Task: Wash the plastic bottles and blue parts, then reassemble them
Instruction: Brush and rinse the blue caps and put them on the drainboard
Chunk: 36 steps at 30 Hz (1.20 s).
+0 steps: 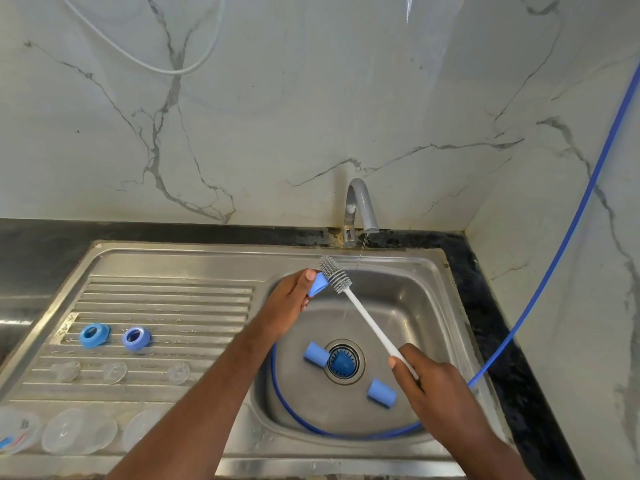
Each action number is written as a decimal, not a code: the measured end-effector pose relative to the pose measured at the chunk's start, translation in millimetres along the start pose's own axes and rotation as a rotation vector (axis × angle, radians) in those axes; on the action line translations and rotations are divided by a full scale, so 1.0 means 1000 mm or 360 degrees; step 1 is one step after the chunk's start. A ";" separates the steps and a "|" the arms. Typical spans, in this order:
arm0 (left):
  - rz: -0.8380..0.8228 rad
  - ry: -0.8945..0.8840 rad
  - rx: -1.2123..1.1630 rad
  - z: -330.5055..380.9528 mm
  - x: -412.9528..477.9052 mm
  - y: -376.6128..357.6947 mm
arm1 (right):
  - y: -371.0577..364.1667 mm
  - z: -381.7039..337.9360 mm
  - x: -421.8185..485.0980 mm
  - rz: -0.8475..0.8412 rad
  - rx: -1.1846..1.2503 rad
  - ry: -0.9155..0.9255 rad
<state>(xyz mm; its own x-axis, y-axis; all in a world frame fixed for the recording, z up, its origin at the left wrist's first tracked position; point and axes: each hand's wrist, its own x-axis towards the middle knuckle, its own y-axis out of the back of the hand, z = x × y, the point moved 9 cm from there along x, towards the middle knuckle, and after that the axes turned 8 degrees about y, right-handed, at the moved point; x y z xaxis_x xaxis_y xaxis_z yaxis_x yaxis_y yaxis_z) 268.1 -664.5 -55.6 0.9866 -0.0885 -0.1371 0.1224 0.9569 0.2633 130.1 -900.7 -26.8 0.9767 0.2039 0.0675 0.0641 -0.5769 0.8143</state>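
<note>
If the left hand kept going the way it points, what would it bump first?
Probably the grey brush head. The left hand pinches a blue part and points up and rightward in the picture. The brush head looks to sit right against that part, though depth is hard to judge.

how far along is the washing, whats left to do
Seemingly done, though cleanliness can't be judged: two blue rings and clear pieces lie on the drainboard. In hand: the left hand holds a blue part against the brush, which the right hand grips. Left: three blue pieces in the basin, then reassembly.
</note>
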 end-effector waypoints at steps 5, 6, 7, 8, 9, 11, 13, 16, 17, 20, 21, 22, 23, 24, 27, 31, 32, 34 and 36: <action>0.0031 0.0063 -0.0089 -0.005 -0.005 0.003 | -0.008 -0.007 -0.001 -0.0051 0.0018 0.0022; 0.0047 0.0065 -0.0090 -0.006 -0.006 0.003 | -0.008 -0.006 -0.002 -0.0037 0.0016 0.0014; 0.0057 0.0066 -0.0096 -0.005 -0.008 0.003 | -0.007 -0.004 -0.003 -0.0027 0.0015 0.0004; 0.0066 0.0068 -0.0106 -0.004 -0.009 0.003 | -0.008 -0.003 -0.004 -0.0027 0.0028 -0.0004; 0.0062 0.0065 -0.0117 -0.003 -0.010 0.003 | -0.009 -0.002 -0.005 -0.0041 0.0047 -0.0009; 0.0019 0.0046 -0.0169 0.002 -0.012 0.003 | -0.009 0.000 -0.006 -0.0054 0.0062 -0.0008; -0.0056 0.0027 -0.0255 0.005 -0.014 0.000 | -0.007 0.001 -0.006 -0.0032 0.0032 0.0000; -0.0092 0.0038 -0.0422 0.005 -0.016 -0.002 | -0.007 -0.002 -0.007 -0.0040 0.0019 0.0012; -0.0085 0.0054 -0.0457 0.005 -0.016 -0.001 | -0.007 -0.002 -0.006 -0.0039 0.0008 0.0021; -0.0079 0.0125 -0.0409 0.002 -0.016 -0.005 | -0.002 0.004 -0.004 0.0009 -0.0015 0.0002; -0.0070 0.0162 -0.0405 0.000 -0.017 -0.006 | -0.001 0.005 -0.004 0.0003 -0.0022 0.0006; -0.0052 0.0192 -0.0396 -0.001 -0.017 -0.005 | -0.003 0.004 -0.004 -0.0008 -0.0044 0.0021; -0.0037 0.0208 -0.0376 -0.001 -0.017 -0.005 | -0.004 0.002 -0.005 -0.0015 -0.0067 0.0026; -0.0029 0.0210 -0.0342 0.000 -0.017 -0.005 | -0.004 0.003 -0.006 -0.0005 -0.0083 0.0009; -0.0034 0.0153 -0.0255 0.010 -0.018 -0.005 | -0.002 0.006 -0.009 0.0040 -0.0090 -0.0038; -0.0050 0.0047 -0.0125 0.021 -0.021 -0.002 | 0.001 0.006 -0.011 0.0047 -0.0142 -0.0031; -0.0052 0.0032 -0.0110 0.020 -0.021 -0.001 | 0.002 0.006 -0.011 0.0054 -0.0138 -0.0036; -0.0055 0.0030 -0.0119 0.018 -0.020 0.000 | 0.001 0.002 -0.012 0.0035 -0.0124 0.0007; -0.0066 0.0024 -0.0102 0.018 -0.019 0.000 | -0.001 -0.002 -0.013 0.0010 -0.0114 0.0027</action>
<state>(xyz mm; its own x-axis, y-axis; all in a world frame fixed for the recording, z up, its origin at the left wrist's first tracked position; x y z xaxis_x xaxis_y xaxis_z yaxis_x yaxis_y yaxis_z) 251.1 -667.5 -36.2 0.9790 -0.1250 -0.1609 0.1557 0.9683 0.1955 116.7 -901.0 -26.9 0.9733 0.2145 0.0820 0.0428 -0.5204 0.8529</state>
